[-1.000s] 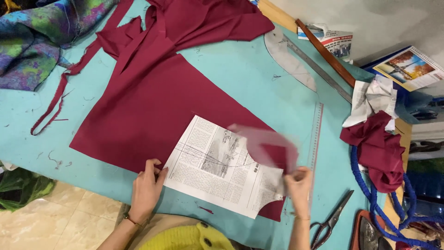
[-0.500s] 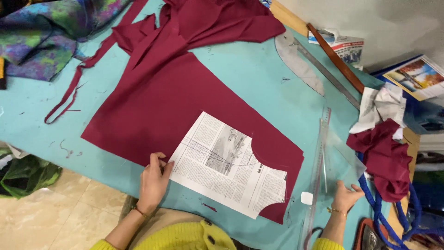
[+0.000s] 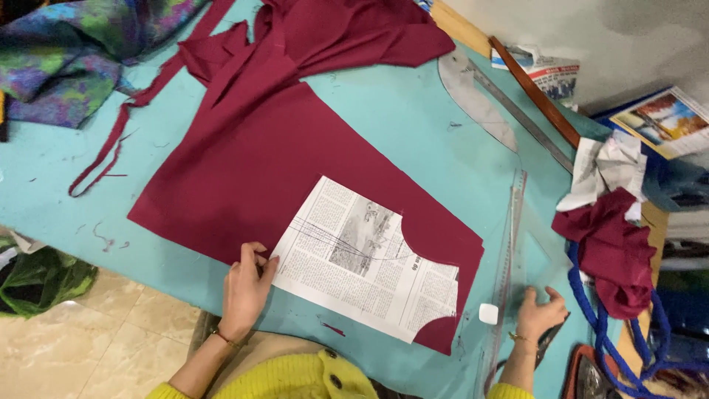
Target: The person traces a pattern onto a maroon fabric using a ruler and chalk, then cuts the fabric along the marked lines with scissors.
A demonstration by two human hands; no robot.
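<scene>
In the head view we see that our right hand (image 3: 541, 314) has left the pattern (image 3: 367, 260): a second ago it held the paper's right corner lifted and blurred, half a second ago it was already out at the surface's edge, and now it rests there, fingers loosely spread, beside the clear ruler (image 3: 508, 251) and over what look like scissors (image 3: 550, 341), though we cannot tell whether it grips them. A small white chalk (image 3: 488, 313) lies just left of it, touching nothing. Our left hand (image 3: 246, 288) has stayed put, fingers flat and together, pressing the paper's left corner onto the cloth (image 3: 251, 162). We judge from this that the laying-down is finished and the paper now sits settled, held by one hand only while the other goes for a tool. The pattern is a cut sheet of newsprint, lying flat and slanted on the lower right part of the maroon cloth, with two curved scoops cut from its right side and thin drawn lines crossing its middle. The cloth itself is spread smooth on the turquoise surface (image 3: 391, 111), its far end bunched in loose folds.
</scene>
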